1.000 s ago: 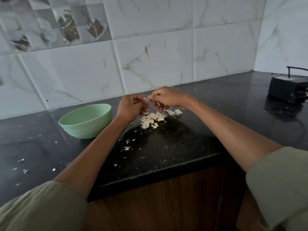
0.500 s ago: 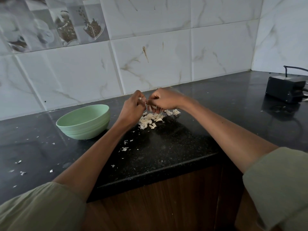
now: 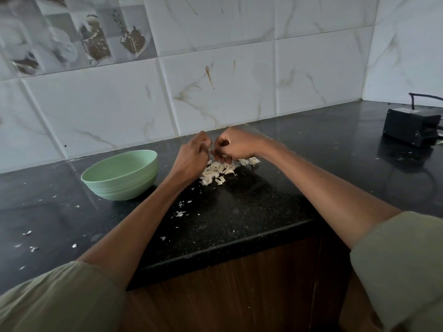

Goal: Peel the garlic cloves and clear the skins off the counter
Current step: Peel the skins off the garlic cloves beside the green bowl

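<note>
Pinching clove (image 3: 210, 149) between both grips, above garlic pile (image 3: 217, 171).

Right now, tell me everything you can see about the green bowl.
The green bowl is pale mint, round and deep, with faint ridges ringing its lower wall; it looks like matte plastic. It stands upright on the black counter, to the left of the left forearm and the garlic pile. Nothing visibly touches it; its inside is mostly hidden.

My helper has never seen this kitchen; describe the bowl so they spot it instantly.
On the black counter below the tiled wall, look left of the garlic pile. The bowl is pale green, round and ribbed, the only dish there.
</note>
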A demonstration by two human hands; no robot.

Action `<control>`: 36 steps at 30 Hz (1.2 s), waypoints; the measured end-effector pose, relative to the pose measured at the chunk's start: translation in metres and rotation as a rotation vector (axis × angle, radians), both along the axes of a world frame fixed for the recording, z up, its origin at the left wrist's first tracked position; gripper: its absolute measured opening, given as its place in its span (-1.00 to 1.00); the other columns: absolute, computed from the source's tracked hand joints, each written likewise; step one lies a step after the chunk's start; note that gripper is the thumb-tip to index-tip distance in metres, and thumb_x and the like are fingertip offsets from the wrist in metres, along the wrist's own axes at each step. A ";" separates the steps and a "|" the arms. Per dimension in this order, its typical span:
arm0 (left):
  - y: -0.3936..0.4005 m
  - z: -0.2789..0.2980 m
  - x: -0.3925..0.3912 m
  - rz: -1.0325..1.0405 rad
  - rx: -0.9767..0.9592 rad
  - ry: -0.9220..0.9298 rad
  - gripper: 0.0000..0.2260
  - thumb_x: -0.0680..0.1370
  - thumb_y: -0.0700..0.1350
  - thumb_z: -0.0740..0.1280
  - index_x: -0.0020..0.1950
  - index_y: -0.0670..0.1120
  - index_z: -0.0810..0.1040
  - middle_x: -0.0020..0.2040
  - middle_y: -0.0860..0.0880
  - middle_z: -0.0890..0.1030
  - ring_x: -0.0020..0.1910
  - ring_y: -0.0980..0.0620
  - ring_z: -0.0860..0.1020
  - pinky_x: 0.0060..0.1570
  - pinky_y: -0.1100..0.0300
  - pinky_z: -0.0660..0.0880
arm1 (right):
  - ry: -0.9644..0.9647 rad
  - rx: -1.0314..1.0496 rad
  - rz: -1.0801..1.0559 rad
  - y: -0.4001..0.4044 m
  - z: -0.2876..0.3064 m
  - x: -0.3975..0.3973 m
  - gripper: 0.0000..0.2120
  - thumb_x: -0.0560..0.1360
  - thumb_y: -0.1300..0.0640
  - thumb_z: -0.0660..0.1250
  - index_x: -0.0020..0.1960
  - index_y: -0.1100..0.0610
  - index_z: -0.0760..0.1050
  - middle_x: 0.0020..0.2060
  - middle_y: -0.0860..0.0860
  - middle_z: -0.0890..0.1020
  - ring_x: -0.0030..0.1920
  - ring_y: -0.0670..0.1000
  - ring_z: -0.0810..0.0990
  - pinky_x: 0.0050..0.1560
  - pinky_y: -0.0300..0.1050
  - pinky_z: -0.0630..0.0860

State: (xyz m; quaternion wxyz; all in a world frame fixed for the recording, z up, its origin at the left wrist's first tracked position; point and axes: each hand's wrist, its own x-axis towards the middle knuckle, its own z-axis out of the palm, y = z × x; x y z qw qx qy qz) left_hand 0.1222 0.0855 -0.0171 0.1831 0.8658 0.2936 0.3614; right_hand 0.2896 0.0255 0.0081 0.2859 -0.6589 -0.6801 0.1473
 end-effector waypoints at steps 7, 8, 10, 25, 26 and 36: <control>-0.001 0.001 -0.001 -0.015 0.011 -0.062 -0.71 0.76 -0.17 0.11 -0.11 -0.19 0.46 -0.32 0.01 0.46 -0.35 0.05 0.34 -0.42 0.28 0.26 | -0.005 0.003 -0.004 -0.001 -0.002 -0.001 -0.75 0.68 0.06 0.36 -0.06 0.20 0.66 -0.23 0.00 0.71 -0.32 -0.10 0.64 -0.33 -0.26 0.52; -0.001 0.001 -0.001 -0.010 0.000 -0.068 -0.70 0.76 -0.15 0.12 -0.13 -0.17 0.46 -0.33 0.00 0.46 -0.35 0.04 0.34 -0.42 0.28 0.27 | -0.004 0.004 -0.002 -0.002 -0.001 -0.001 -0.75 0.68 0.06 0.35 -0.05 0.20 0.65 -0.22 0.00 0.71 -0.31 -0.10 0.64 -0.33 -0.27 0.52; 0.002 0.001 0.000 -0.017 -0.041 -0.097 -0.67 0.77 -0.08 0.16 -0.16 -0.11 0.48 -0.33 -0.02 0.47 -0.36 0.02 0.35 -0.41 0.26 0.29 | -0.002 0.002 -0.002 -0.002 0.000 0.000 -0.74 0.68 0.06 0.35 -0.04 0.22 0.65 -0.22 0.00 0.71 -0.30 -0.09 0.64 -0.33 -0.27 0.52; 0.012 0.001 -0.004 -0.024 -0.314 -0.360 -0.74 0.68 -0.01 0.40 -0.03 -0.18 0.74 -0.22 -0.07 0.76 -0.26 -0.01 0.73 -0.26 0.22 0.61 | -0.056 0.052 -0.009 -0.006 0.002 -0.001 -0.76 0.67 0.06 0.37 -0.01 0.20 0.72 -0.23 -0.09 0.73 -0.37 -0.23 0.66 -0.31 -0.36 0.52; 0.012 0.002 -0.005 -0.025 -0.330 -0.380 -0.78 0.67 -0.05 0.42 -0.01 -0.17 0.73 -0.21 -0.09 0.75 -0.25 -0.04 0.73 -0.27 0.20 0.62 | -0.050 0.072 -0.017 -0.005 0.002 -0.001 -0.76 0.67 0.08 0.37 -0.01 0.22 0.71 -0.22 -0.04 0.75 -0.36 -0.20 0.68 -0.27 -0.31 0.55; 0.010 0.007 -0.009 -0.027 -0.359 -0.318 -0.87 0.56 -0.25 0.43 0.06 -0.08 0.71 -0.14 -0.07 0.76 -0.20 0.07 0.70 -0.30 0.25 0.57 | -0.011 0.111 0.052 0.000 0.005 0.008 -0.83 0.49 0.16 0.58 0.01 0.19 0.67 -0.19 0.02 0.69 -0.28 -0.14 0.62 -0.22 -0.34 0.50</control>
